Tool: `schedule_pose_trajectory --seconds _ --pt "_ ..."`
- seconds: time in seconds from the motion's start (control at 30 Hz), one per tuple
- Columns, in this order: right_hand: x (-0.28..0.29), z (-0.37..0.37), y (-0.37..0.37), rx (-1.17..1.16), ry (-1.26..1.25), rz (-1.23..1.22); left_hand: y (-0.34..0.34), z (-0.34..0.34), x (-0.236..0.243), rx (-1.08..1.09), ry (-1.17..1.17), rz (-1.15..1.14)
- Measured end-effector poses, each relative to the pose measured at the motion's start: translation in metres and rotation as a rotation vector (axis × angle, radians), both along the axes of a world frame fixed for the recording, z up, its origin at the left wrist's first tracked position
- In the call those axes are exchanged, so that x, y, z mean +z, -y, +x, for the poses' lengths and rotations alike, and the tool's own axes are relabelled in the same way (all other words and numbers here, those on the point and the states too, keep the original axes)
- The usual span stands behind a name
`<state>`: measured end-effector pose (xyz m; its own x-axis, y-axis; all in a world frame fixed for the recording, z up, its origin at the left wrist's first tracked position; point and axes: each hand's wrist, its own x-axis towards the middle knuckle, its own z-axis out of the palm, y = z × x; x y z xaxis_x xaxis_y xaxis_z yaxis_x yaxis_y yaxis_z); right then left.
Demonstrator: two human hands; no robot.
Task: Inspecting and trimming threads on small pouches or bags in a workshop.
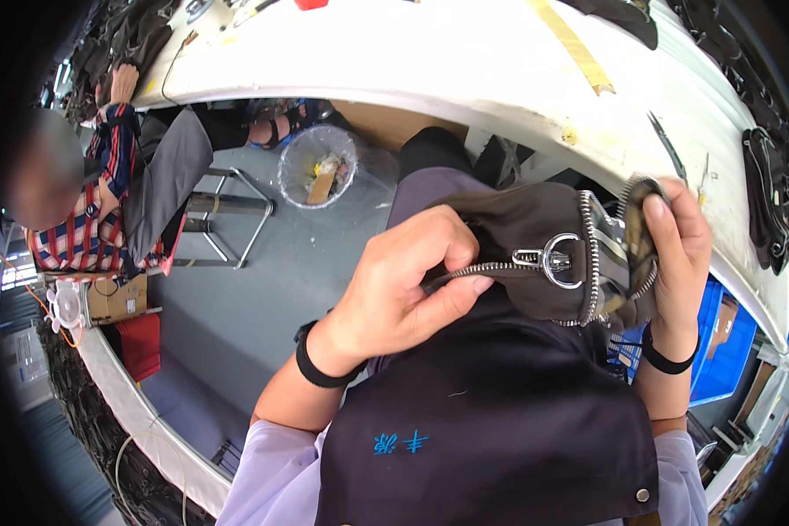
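Observation:
A dark olive-brown fabric bag [526, 210] with metal zippers, a silver ring and striped camouflage-like fabric at its right end is held up over my lap. My left hand [416, 285] pinches the zipper edge on the bag's left side, thumb below and curled fingers above. My right hand [679, 254] grips the folded zippered flap [640, 237] at the right end, thumb on top. A dark apron [491, 412] lies below both hands.
Ahead is a white table [430, 44] with a yellow strip [570, 48], scissors [666, 140] and dark fabric [767, 197]. A lined bin [316, 171] stands on the floor. A co-worker [96, 202] sits at the left beside a stool [223, 219]. A blue crate [728, 342] is at right.

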<state>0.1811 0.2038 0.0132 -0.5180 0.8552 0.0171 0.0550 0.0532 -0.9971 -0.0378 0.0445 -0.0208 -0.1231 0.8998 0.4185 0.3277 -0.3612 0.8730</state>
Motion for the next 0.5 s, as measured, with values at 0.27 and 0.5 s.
schedule_pose_trajectory --seconds 0.27,0.5 --pt "0.007 -0.021 0.039 0.345 0.136 0.639 -0.008 0.045 0.010 0.195 0.342 -0.252" --pt "-0.023 -0.046 0.050 0.245 -0.116 0.243 -0.021 0.035 0.006 0.183 -0.375 0.159"
